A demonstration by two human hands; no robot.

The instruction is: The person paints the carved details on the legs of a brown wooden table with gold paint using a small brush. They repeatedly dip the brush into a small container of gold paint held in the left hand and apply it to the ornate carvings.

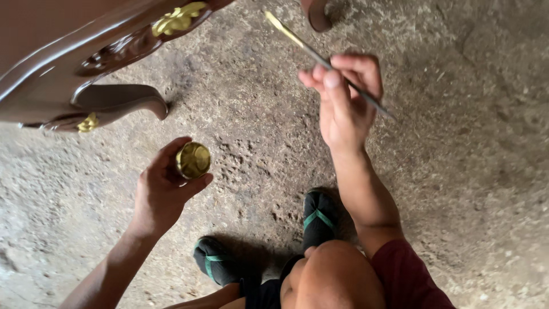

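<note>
My left hand (163,191) holds a small round tin of gold paint (193,159) between thumb and fingers, its open top facing up. My right hand (343,103) pinches a thin paintbrush (320,56), whose gold-tipped bristles point up and left toward the glossy brown carved furniture (68,63). That furniture fills the upper left and bears gold-painted ornaments (177,18) on its carved edge, plus a smaller gold spot (87,123) by its curved leg. The brush tip hangs in the air, apart from the wood.
Rough grey concrete floor (457,171) lies all around. My feet in dark sandals with green straps (318,216) rest at the bottom centre, with my knee (334,274) below. Another brown furniture leg (317,14) shows at the top edge.
</note>
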